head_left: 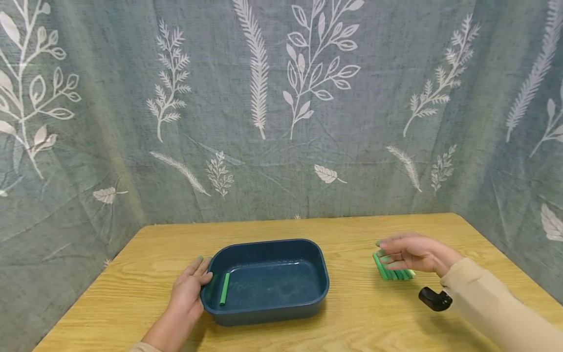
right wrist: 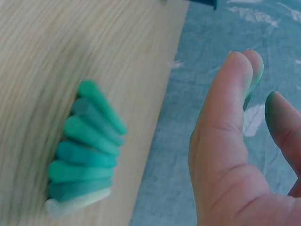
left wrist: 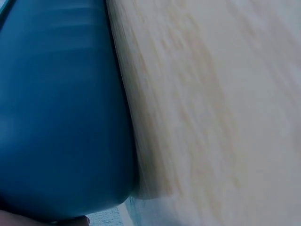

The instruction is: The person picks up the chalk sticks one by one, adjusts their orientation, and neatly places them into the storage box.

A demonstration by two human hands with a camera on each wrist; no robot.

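Observation:
A dark blue rectangular tub (head_left: pixel 277 313) stands on the table, with one green chalk stick (head_left: pixel 225 289) lying inside near its left wall. My left hand (head_left: pixel 189 288) rests against the tub's left end, fingers fairly straight along the outside and thumb at the rim. In the left wrist view the tub's side (left wrist: pixel 66 108) fills the left part, and only a bit of finger shows. My right hand (head_left: pixel 413 252) hovers over a row of chalk sticks (head_left: pixel 393 275) in greens and one pale colour. Its fingers (right wrist: pixel 223 113) are loosely extended, hold nothing, and have green-stained tips.
A black curved object (head_left: pixel 435 299) lies on the wooden table (head_left: pixel 352 322), beside the right sleeve (head_left: pixel 488 298). A grey-green curtain (head_left: pixel 272 181) with white leaf prints hangs behind the table and along both sides.

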